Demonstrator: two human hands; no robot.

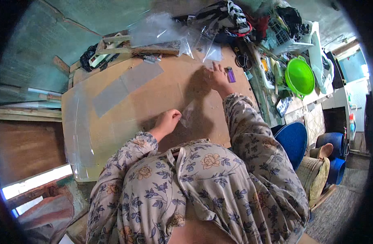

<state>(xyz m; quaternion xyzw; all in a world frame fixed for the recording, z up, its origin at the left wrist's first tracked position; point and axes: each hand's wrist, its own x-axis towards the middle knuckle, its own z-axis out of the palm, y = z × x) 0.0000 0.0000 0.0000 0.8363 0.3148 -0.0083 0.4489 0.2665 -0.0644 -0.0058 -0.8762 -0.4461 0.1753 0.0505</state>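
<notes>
My left hand (pixel 167 123) is closed, its thumb and fingers pinched at the edge of a small, crumpled piece of clear plastic (pixel 187 115) over the brown board (pixel 158 99). My right hand (pixel 218 78) reaches to the board's far side with its fingers stretched out and somewhat apart. Its fingertips are close to clear plastic bags (pixel 213 53) at the far edge; whether they touch them I cannot tell. Just right of that hand lies a purple lighter (pixel 231 75).
Black-handled scissors (pixel 242 61) lie at the board's far right corner. A wooden tray (pixel 113 45) and heaped clear plastic (pixel 154 30) line the back. To the right are a green basin (pixel 299 76), a white crate (pixel 290 42) and blue containers (pixel 291 142). Grey tape strips (pixel 127 87) cross the board.
</notes>
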